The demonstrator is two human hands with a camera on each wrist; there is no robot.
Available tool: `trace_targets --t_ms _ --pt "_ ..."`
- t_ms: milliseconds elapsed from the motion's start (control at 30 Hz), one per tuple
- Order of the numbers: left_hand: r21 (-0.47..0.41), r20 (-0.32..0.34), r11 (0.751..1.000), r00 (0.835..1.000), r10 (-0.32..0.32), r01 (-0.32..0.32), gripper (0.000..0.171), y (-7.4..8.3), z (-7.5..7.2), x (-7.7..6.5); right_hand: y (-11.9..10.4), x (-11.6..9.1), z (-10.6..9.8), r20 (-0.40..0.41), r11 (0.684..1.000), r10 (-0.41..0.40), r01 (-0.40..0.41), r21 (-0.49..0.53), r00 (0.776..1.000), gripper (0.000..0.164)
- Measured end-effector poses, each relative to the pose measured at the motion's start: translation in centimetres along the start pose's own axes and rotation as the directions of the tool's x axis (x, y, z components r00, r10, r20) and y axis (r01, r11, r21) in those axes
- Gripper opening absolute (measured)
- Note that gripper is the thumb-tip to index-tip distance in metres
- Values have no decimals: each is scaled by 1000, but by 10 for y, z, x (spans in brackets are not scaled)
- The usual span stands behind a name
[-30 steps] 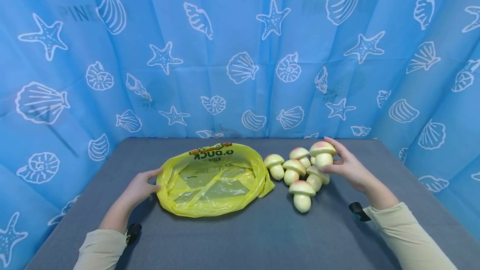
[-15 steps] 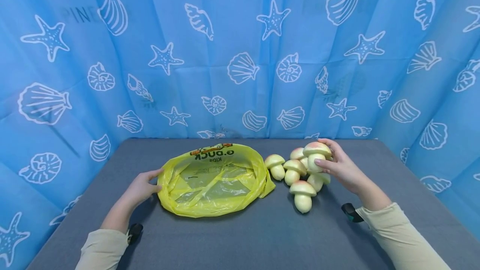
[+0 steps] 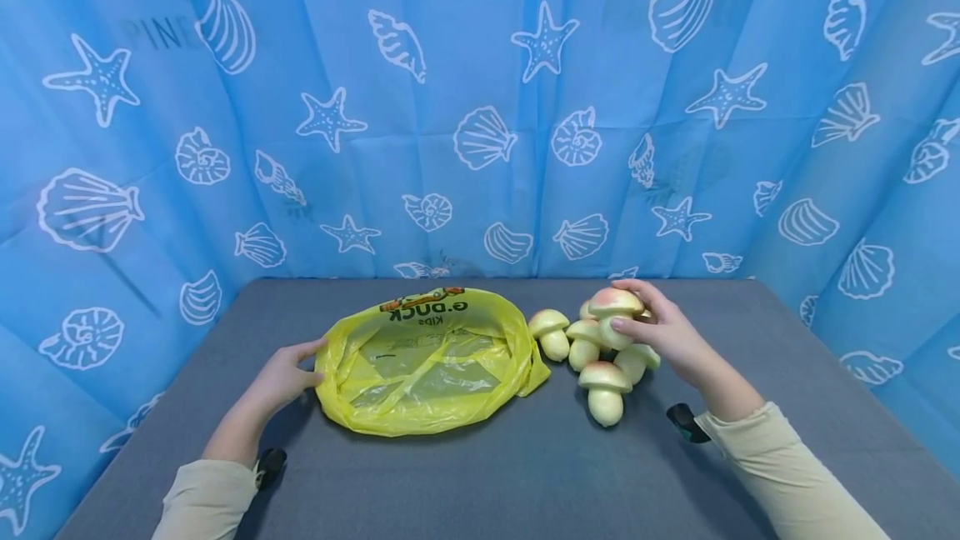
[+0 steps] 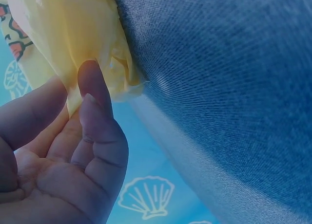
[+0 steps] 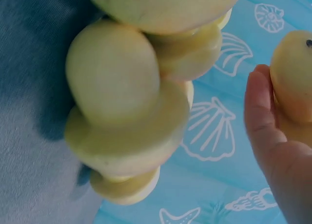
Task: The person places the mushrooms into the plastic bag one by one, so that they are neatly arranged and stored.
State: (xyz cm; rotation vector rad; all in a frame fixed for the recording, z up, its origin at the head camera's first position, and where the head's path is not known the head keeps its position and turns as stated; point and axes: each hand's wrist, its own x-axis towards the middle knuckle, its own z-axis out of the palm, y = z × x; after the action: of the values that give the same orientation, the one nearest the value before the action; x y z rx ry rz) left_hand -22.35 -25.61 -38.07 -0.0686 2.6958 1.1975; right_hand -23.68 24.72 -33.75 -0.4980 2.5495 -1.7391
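Observation:
A yellow plastic bag (image 3: 427, 419) lies on the table with its mouth spread wide and black lettering inside its far wall. My left hand (image 3: 279, 375) pinches the bag's left rim between thumb and fingers; the left wrist view shows the yellow film (image 4: 73, 95) between them. In my right hand (image 3: 671, 338) is a toy mushroom (image 3: 615, 304) with a pinkish cap, held up over the others. Several more mushrooms (image 3: 604, 394) are heaped right of the bag, some partly hidden behind the held one. In the right wrist view the held mushroom (image 5: 292, 78) shows at the right edge.
A grey cloth-covered table (image 3: 480, 490) bears everything. Behind it hangs a blue curtain (image 3: 480, 190) printed with white shells and starfish. A black band (image 3: 686, 423) is on the right wrist and another (image 3: 270, 467) on the left.
My right hand has moved left with the held mushroom, from the right side of the heap to above it. The left hand and the bag have stayed in place.

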Motion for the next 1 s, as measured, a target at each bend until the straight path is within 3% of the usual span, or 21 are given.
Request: trace_targets --t_ms 467,700,1000 --pt "2 8 1000 1000 2 -2 60 0 -1 0 -12 10 18 46 990 5 -12 144 999 63" --pt "11 1 1000 1000 -13 13 61 2 0 -1 -20 15 23 105 988 37 -52 146 994 66" --pt "-2 -18 1000 999 -31 31 61 -1 3 3 -30 22 34 131 989 22 -41 144 991 66"
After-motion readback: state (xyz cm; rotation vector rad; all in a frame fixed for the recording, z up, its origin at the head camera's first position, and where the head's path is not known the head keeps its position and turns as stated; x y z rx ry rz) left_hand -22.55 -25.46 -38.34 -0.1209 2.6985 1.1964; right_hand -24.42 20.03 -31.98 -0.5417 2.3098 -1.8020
